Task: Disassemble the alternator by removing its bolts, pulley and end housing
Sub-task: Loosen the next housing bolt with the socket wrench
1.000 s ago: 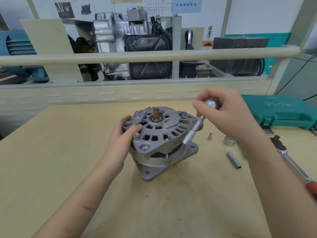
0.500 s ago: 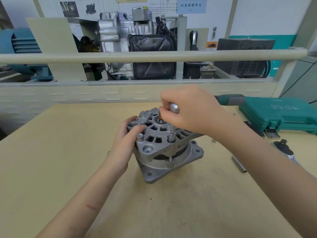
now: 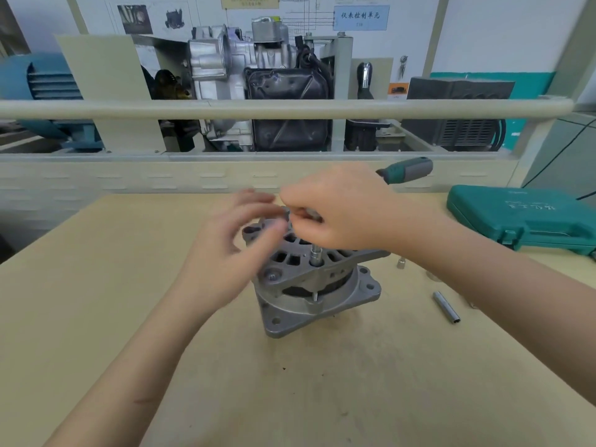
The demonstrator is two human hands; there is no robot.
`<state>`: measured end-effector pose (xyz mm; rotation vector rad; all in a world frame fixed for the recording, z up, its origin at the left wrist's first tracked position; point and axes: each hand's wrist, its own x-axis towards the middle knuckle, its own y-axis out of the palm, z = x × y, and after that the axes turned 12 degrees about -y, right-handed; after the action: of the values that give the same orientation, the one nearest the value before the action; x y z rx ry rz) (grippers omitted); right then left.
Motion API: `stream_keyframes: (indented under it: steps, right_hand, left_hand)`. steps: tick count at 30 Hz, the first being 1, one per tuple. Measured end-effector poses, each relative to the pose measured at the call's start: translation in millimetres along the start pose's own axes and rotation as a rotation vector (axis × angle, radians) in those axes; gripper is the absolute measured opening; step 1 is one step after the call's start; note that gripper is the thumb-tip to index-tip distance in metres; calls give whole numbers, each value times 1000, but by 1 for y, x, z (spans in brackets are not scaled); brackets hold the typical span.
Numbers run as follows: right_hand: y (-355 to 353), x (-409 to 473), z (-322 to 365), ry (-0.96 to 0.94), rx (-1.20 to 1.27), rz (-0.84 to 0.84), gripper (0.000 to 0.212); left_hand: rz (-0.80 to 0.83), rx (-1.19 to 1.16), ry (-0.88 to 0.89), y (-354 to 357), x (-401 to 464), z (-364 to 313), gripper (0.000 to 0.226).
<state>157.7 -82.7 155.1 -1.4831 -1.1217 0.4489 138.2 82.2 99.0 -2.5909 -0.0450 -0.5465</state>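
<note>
The grey alternator (image 3: 322,296) stands on the wooden bench, shaft end up, its finned end housing (image 3: 338,258) tilted. My right hand (image 3: 348,214) grips the head of a ratchet wrench whose green and grey handle (image 3: 406,171) sticks out to the back right. The wrench's socket extension (image 3: 315,255) stands upright on a through bolt at the housing's front rim. My left hand (image 3: 232,253) is blurred, its fingers spread and loose by the housing's left lug, gripping nothing. Another bolt head (image 3: 272,276) shows in the front-left lug. My hands hide the shaft.
A small socket (image 3: 401,263) and a long socket (image 3: 446,307) lie on the bench to the right of the alternator. A closed green tool case (image 3: 522,217) sits at the far right. A beige rail (image 3: 290,108) and display machinery stand behind the bench.
My left hand has let go of the housing's left side and is moving, fingers spread. My right hand stays on the wrench over the same bolt, and the housing now sits more tilted.
</note>
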Motion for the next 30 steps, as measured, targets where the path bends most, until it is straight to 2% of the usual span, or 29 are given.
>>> stream_keyframes:
  steps: [2,3,7,9,15,17,19,21,23,30]
  right_hand:
    - [-1,-1,2,13,20,-7,36]
    - [-2,-1,3,18,29,-7,39]
    - [-4,1,9,15,82,-17,39]
    - [-4,6,12,19,100,5,37]
    - [-9,14,13,59,96,110,32]
    - [-13,16,13,63,113,180,24]
    - [-22,16,9,100,259,272,8]
    - [-36,12,2,158,415,342,18]
    - [-48,6,-5,171,450,365,31]
    - [-49,8,2,110,75,384,48]
  left_hand:
    - [146,88,59,0,-5,-9,24]
    - [198,81,45,1,-4,-11,17]
    - [331,-1,0,6,-2,-7,18]
    - [306,-10,32,7,-2,-5,8]
    - [220,2,89,11,0,6,8]
    - [203,-11,84,12,1,11,6]
    - [203,-22,71,12,3,14,4]
    - [194,-8,75,12,5,17,3]
    - [185,-3,74,13,5,18,5]
    - [156,-56,85,14,3,17,5]
